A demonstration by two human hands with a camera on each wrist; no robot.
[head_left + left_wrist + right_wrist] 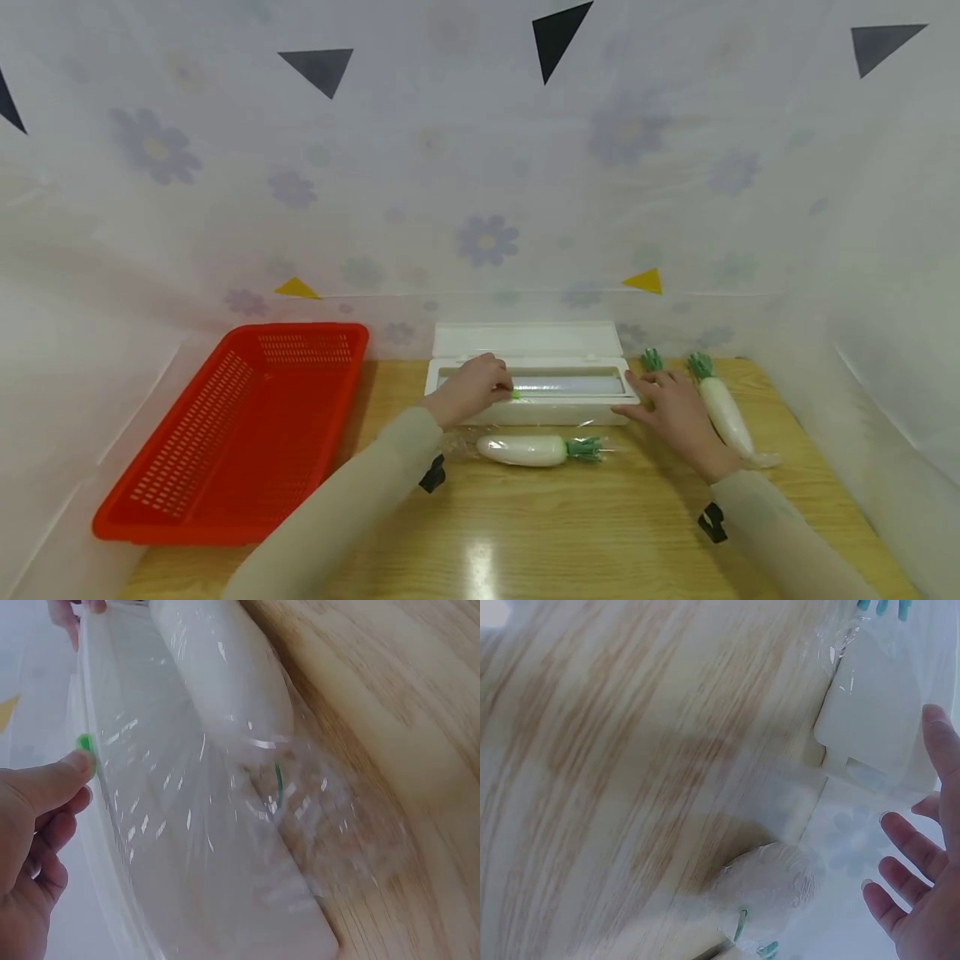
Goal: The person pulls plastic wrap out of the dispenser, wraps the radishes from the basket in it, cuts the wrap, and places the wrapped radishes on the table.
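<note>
A white cling film dispenser (558,414) stands on the table with its lid (525,339) tipped back and the film roll (570,384) showing inside. My left hand (468,392) pinches a small green slider (87,754) between thumb and fingers on the dispenser's edge. Clear film (161,795) stretches from that edge down the front and around a white radish (521,451) with green tops, lying in front of the dispenser. At the dispenser's right end, my right hand (675,412) touches the corner with thumb and fingers spread.
A red plastic basket (341,417) with slotted sides is at the left. To the right, beside my right hand, lies a film-wrapped radish (726,412). More green tops (652,359) stick out behind that hand. A patterned cloth wall (487,192) rises behind the wooden table (570,533).
</note>
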